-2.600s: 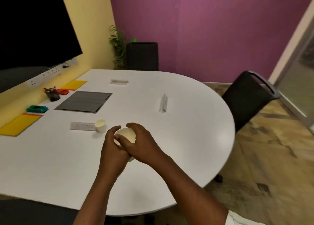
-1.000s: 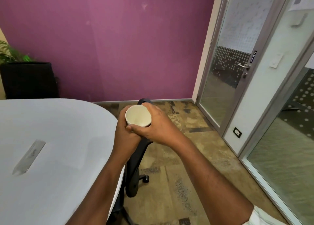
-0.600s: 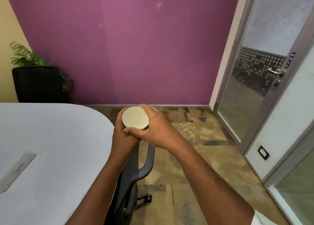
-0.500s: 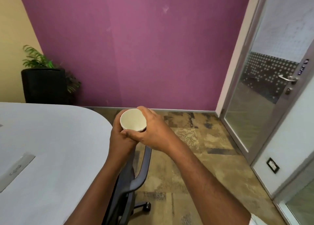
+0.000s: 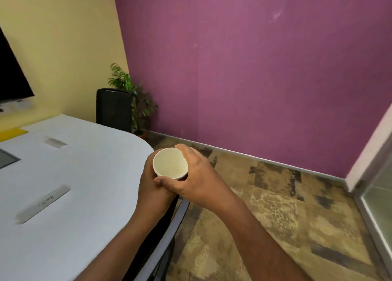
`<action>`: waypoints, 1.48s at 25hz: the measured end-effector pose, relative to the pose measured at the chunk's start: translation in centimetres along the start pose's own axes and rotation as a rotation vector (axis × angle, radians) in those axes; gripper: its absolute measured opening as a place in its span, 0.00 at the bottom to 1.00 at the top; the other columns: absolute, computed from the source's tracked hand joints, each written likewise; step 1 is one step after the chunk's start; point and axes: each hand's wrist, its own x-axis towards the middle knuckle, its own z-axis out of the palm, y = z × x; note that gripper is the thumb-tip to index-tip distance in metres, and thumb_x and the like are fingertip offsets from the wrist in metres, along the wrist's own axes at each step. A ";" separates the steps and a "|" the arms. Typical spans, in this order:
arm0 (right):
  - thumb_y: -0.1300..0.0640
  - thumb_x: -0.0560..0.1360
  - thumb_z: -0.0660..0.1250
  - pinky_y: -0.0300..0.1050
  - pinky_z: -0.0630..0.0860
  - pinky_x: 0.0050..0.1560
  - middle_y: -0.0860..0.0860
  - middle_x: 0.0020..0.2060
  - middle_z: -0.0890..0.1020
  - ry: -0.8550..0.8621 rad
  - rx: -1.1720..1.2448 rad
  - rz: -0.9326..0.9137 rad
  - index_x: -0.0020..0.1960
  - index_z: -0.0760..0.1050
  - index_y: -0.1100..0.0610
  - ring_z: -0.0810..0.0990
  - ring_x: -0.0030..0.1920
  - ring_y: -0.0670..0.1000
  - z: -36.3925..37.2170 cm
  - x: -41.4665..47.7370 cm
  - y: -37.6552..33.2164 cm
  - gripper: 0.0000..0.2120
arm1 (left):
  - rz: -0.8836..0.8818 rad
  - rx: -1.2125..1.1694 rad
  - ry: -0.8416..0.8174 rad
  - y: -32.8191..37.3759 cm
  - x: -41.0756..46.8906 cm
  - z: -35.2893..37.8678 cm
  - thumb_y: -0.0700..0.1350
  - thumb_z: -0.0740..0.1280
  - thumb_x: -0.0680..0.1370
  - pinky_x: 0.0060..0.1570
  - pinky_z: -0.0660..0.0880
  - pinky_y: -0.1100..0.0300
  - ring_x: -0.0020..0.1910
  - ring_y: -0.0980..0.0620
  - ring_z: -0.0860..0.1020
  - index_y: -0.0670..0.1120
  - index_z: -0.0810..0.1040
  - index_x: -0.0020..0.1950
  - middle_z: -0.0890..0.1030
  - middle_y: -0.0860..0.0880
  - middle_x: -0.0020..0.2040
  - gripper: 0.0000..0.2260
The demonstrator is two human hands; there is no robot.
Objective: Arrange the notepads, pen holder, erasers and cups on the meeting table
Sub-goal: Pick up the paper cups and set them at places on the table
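A cream paper cup (image 5: 170, 164) is upright with its open mouth facing me, held in front of my chest beyond the right edge of the white meeting table (image 5: 70, 174). My left hand (image 5: 151, 192) wraps it from below and the left. My right hand (image 5: 197, 179) grips it from the right, thumb across the front. Only the cup's rim and inside show. A yellow notepad (image 5: 10, 133) lies at the table's far left edge.
A black office chair (image 5: 169, 223) stands under my arms against the table edge. Another black chair (image 5: 113, 110) and a potted plant (image 5: 131, 94) are at the far end. Grey slot covers (image 5: 42, 204) are set in the tabletop. A glass door (image 5: 379, 196) is on the right.
The view has swung back to the left, bringing more of the table, the yellow wall and the screen into sight. Both hands still hold the cup in the same grip.
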 end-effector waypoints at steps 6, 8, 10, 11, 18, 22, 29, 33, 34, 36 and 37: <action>0.34 0.66 0.70 0.35 0.69 0.45 0.43 0.59 0.71 -0.058 0.072 -0.007 0.67 0.62 0.46 0.70 0.54 0.44 -1.0 9.2 7.4 0.35 | -0.107 -0.042 0.091 -3.4 8.9 6.5 0.34 0.67 0.75 0.50 0.78 0.65 0.52 0.58 0.78 0.43 0.71 0.62 0.78 0.47 0.54 0.17; 0.34 0.66 0.71 0.38 0.69 0.45 0.44 0.59 0.70 -0.096 0.081 -0.003 0.66 0.62 0.46 0.70 0.54 0.45 -1.7 13.3 9.8 0.35 | -0.122 -0.018 0.119 -4.3 12.6 8.4 0.35 0.66 0.76 0.58 0.76 0.55 0.56 0.52 0.75 0.41 0.69 0.65 0.76 0.46 0.57 0.18; 0.35 0.66 0.71 0.39 0.69 0.43 0.43 0.57 0.70 -0.146 0.083 -0.012 0.63 0.62 0.46 0.70 0.53 0.46 -2.5 17.1 12.0 0.33 | -0.137 0.005 0.153 -5.5 16.0 10.1 0.35 0.67 0.75 0.56 0.77 0.59 0.55 0.53 0.76 0.42 0.69 0.65 0.76 0.47 0.57 0.19; 0.35 0.66 0.72 0.39 0.69 0.41 0.43 0.56 0.70 -0.174 0.091 -0.014 0.62 0.62 0.46 0.70 0.53 0.46 -2.7 18.5 12.9 0.32 | -0.155 0.013 0.180 -6.1 17.3 10.9 0.35 0.67 0.75 0.53 0.77 0.63 0.53 0.54 0.76 0.42 0.69 0.65 0.76 0.47 0.56 0.19; 0.36 0.61 0.76 0.38 0.70 0.41 0.45 0.52 0.74 -0.341 0.214 -0.084 0.60 0.65 0.48 0.73 0.51 0.46 -3.4 27.3 21.3 0.35 | -0.263 0.126 0.368 -8.8 23.9 16.6 0.31 0.66 0.75 0.53 0.76 0.58 0.56 0.47 0.76 0.41 0.71 0.61 0.76 0.43 0.57 0.16; 0.38 0.62 0.76 0.37 0.68 0.38 0.45 0.49 0.74 -0.464 0.251 -0.187 0.57 0.67 0.50 0.73 0.48 0.46 -3.0 29.7 24.9 0.32 | -0.429 0.185 0.547 -10.6 25.8 20.2 0.34 0.64 0.77 0.67 0.69 0.46 0.65 0.41 0.73 0.36 0.69 0.66 0.74 0.37 0.64 0.17; 0.40 0.60 0.77 0.36 0.65 0.49 0.46 0.54 0.73 -0.665 0.326 -0.403 0.63 0.70 0.54 0.71 0.53 0.45 -0.5 34.6 25.8 0.37 | -0.402 0.264 0.831 -12.4 27.0 20.6 0.33 0.68 0.73 0.40 0.78 0.66 0.46 0.62 0.80 0.58 0.73 0.48 0.79 0.55 0.49 0.19; 0.41 0.59 0.79 0.36 0.65 0.45 0.44 0.48 0.70 -0.749 0.357 -0.451 0.59 0.71 0.54 0.69 0.47 0.44 4.3 38.7 24.6 0.35 | -0.387 0.303 0.938 -16.0 29.1 16.7 0.34 0.71 0.69 0.37 0.76 0.69 0.49 0.60 0.79 0.56 0.74 0.54 0.80 0.57 0.51 0.21; 0.42 0.59 0.79 0.36 0.65 0.46 0.44 0.49 0.70 -0.770 0.345 -0.447 0.61 0.71 0.54 0.68 0.48 0.44 5.8 39.7 24.2 0.36 | -0.398 0.326 0.946 -16.7 29.7 15.5 0.35 0.73 0.68 0.39 0.76 0.69 0.50 0.61 0.78 0.54 0.73 0.57 0.80 0.57 0.52 0.22; 0.42 0.59 0.79 0.36 0.66 0.48 0.45 0.53 0.72 -0.797 0.353 -0.441 0.64 0.70 0.55 0.70 0.50 0.45 7.7 40.9 23.4 0.38 | -0.416 0.358 0.948 -17.9 30.7 13.3 0.37 0.74 0.67 0.39 0.76 0.71 0.51 0.63 0.78 0.53 0.73 0.60 0.79 0.59 0.53 0.24; 0.43 0.60 0.79 0.36 0.66 0.48 0.46 0.55 0.73 -0.823 0.356 -0.437 0.64 0.70 0.55 0.71 0.52 0.46 8.9 41.8 22.9 0.38 | -0.423 0.349 0.959 -18.7 31.3 12.0 0.37 0.74 0.67 0.39 0.75 0.73 0.51 0.63 0.78 0.53 0.73 0.60 0.79 0.59 0.53 0.24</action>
